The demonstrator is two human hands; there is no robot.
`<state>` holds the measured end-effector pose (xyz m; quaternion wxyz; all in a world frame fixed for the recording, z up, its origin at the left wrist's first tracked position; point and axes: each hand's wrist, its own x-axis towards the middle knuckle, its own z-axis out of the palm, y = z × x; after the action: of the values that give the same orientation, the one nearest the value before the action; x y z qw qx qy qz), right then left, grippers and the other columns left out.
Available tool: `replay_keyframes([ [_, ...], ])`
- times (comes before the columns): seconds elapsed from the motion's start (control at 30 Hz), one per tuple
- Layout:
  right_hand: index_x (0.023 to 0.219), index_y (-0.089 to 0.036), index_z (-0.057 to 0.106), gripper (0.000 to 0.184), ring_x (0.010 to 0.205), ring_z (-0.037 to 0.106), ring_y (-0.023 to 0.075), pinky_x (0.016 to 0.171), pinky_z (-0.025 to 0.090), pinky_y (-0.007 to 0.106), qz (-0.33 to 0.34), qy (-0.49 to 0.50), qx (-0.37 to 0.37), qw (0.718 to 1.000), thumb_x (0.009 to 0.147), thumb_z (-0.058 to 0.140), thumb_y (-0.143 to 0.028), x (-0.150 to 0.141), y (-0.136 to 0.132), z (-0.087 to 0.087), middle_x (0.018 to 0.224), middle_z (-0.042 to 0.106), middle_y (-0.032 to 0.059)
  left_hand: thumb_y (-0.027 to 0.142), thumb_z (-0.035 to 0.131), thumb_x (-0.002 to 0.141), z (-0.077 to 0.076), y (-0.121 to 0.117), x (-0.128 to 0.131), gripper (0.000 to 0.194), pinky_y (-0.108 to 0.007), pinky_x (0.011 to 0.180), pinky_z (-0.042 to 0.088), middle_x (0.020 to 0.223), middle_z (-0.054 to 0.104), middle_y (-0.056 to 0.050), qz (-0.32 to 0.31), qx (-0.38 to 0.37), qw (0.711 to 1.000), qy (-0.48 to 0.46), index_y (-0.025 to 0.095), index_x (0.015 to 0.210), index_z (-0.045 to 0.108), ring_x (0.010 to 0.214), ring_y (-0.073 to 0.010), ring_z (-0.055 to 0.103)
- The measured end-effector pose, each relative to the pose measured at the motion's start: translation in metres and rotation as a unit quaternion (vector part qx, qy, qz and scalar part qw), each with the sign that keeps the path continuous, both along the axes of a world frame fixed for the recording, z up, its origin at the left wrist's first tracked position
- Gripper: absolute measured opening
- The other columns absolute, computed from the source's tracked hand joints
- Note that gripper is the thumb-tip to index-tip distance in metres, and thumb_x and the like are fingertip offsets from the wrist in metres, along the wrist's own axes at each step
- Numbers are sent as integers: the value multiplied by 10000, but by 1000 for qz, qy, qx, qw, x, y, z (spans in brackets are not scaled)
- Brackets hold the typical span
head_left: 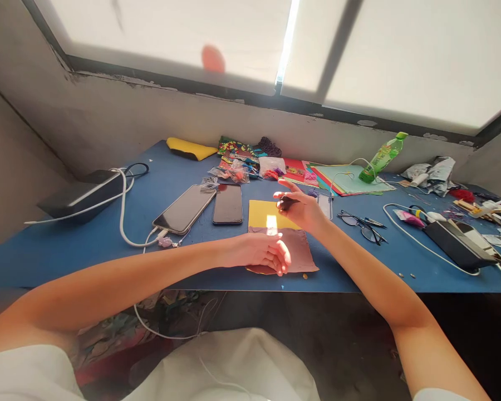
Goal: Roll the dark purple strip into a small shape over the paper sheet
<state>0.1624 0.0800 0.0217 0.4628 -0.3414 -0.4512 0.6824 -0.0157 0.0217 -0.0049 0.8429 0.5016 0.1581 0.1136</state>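
My left hand (267,252) lies low over a brownish-pink sheet (300,250) with an uneven edge. Its fingers are loosely bent and nothing shows in them. Above a yellow sheet (261,210), which adjoins the brownish one, my right hand (303,206) is raised with some fingers stretched out. A small black object (289,203) sits in its grip; the kind cannot be made out. A patch of sunlight falls across both sheets. Left of the yellow sheet lies a dark-screened phone (227,204), and beside that a larger phone (185,209) with a white cable plugged in.
Eyeglasses (364,224) lie right of my right hand. Behind are coloured paper sheets (344,175), a green bottle (383,158), small plastic packets (234,171) and a yellow pouch (191,148). Black boxes (459,245) with white cables stand at both sides of the blue table (108,253).
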Motion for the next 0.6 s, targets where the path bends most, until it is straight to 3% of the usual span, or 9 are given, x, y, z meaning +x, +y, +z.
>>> replay_keyframes([
  [0.07, 976, -295, 605, 441, 688, 614, 89, 585, 474, 190, -15, 11, 20, 1000, 584, 640, -95, -1, 1, -3, 817, 658, -42, 575, 607, 797, 0, 0, 0, 457, -287, 826, 406, 822, 655, -55, 0, 2, 1000, -2, 123, 814, 673, 808, -165, 586],
  [0.13, 968, -299, 611, 461, 809, 645, 108, 651, 504, 206, -19, 3, 41, 999, 566, 685, -86, -1, 5, -7, 908, 667, -32, 565, 597, 809, 0, 0, 0, 447, -289, 826, 402, 817, 652, -53, 0, 3, 1000, -2, 125, 814, 671, 805, -165, 584],
  [0.2, 971, -287, 603, 408, 871, 656, 136, 720, 525, 249, -27, -22, 74, 997, 602, 746, -184, 0, 9, -12, 971, 670, -11, 552, 576, 829, -1, 1, 1, 437, -292, 829, 399, 814, 650, -53, -2, 3, 1000, -2, 126, 815, 669, 802, -165, 581],
  [0.27, 976, -258, 578, 352, 829, 661, 157, 719, 525, 286, -44, -103, 127, 986, 694, 729, -405, 1, 13, -19, 934, 676, 19, 547, 569, 836, -2, 1, 1, 433, -295, 834, 397, 812, 651, -53, -3, 1, 1000, -4, 127, 815, 670, 801, -166, 580],
  [0.33, 917, -225, 560, 414, 750, 645, 168, 670, 503, 297, -63, -254, 195, 945, 812, 530, -624, 3, 18, -25, 826, 666, 41, 559, 587, 820, -3, 1, 1, 441, -297, 837, 399, 811, 653, -53, -1, -1, 1000, -4, 127, 817, 674, 800, -167, 580],
  [0.4, 792, -209, 552, 510, 720, 615, 177, 654, 468, 294, -71, -386, 244, 887, 847, 398, -693, 5, 22, -30, 742, 643, 47, 574, 598, 807, -3, 2, 1, 454, -301, 836, 401, 806, 653, -54, 0, -2, 1000, -5, 127, 813, 676, 795, -170, 581],
  [0.5, 674, -214, 535, 413, 686, 571, 187, 650, 419, 292, -66, -465, 262, 843, 785, 584, -609, 10, 28, -34, 677, 625, 31, 562, 568, 833, -3, 2, 1, 448, -312, 847, 398, 805, 651, -59, -2, -1, 1000, -2, 127, 811, 674, 796, -174, 579],
  [0.6, 734, -221, 538, 265, 697, 566, 200, 651, 388, 294, -77, -511, 268, 813, 805, 612, -466, 15, 33, -32, 728, 653, 42, 537, 557, 849, -3, 1, 1, 424, -308, 856, 393, 809, 650, -55, -6, -2, 1000, 2, 131, 816, 675, 803, -170, 574],
])
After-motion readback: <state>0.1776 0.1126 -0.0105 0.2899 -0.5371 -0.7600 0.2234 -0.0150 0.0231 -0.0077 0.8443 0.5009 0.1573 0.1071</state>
